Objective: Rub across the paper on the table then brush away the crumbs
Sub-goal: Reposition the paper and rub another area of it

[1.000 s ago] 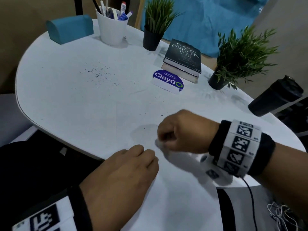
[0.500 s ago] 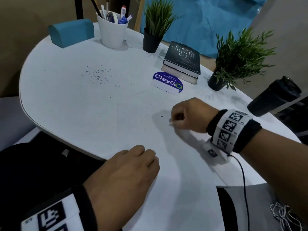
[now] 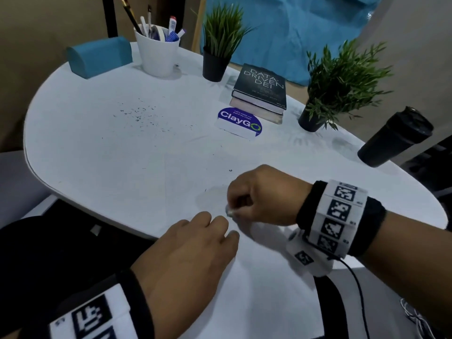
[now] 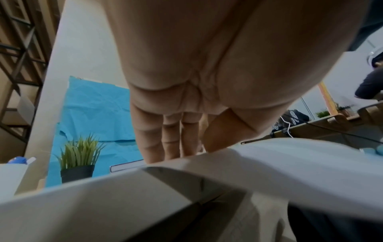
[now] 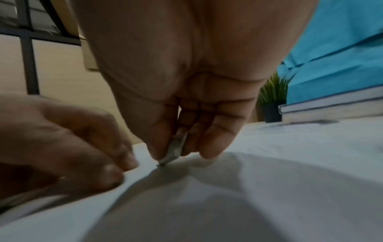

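Pinching a small grey eraser (image 5: 175,148) between thumb and curled fingers, the right hand (image 3: 263,195) presses its tip onto the white paper (image 3: 256,285) at the near edge of the table (image 3: 97,152). The left hand (image 3: 186,253) lies just beside it on the near left, fingers nearly straight and held together, tips pressing the sheet flat and gripping nothing. Dark crumbs (image 3: 144,116) are scattered well apart on the far left of the tabletop, near the white pen cup (image 3: 157,57). A ClayGo sign (image 3: 239,123) stands in front of two stacked books (image 3: 259,91).
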Tool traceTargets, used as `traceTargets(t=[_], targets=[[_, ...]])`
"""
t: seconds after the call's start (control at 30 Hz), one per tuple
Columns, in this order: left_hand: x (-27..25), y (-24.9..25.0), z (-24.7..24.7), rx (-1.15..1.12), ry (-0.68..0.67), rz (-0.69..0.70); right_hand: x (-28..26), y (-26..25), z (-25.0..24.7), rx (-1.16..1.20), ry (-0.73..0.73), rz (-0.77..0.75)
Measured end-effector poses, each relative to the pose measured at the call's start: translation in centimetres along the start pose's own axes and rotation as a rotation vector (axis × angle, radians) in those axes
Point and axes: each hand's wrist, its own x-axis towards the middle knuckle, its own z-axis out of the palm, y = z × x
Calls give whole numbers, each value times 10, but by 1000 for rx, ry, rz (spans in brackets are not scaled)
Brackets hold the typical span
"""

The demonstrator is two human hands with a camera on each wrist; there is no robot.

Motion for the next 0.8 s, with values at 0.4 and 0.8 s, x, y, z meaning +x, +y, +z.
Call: traceTargets(t=[0.4, 0.8], targets=[[1, -3, 4, -5, 22, 18, 1, 8, -11, 2, -76, 104], [1, -3, 10, 29, 67, 24, 9, 28, -16, -10, 12, 229]])
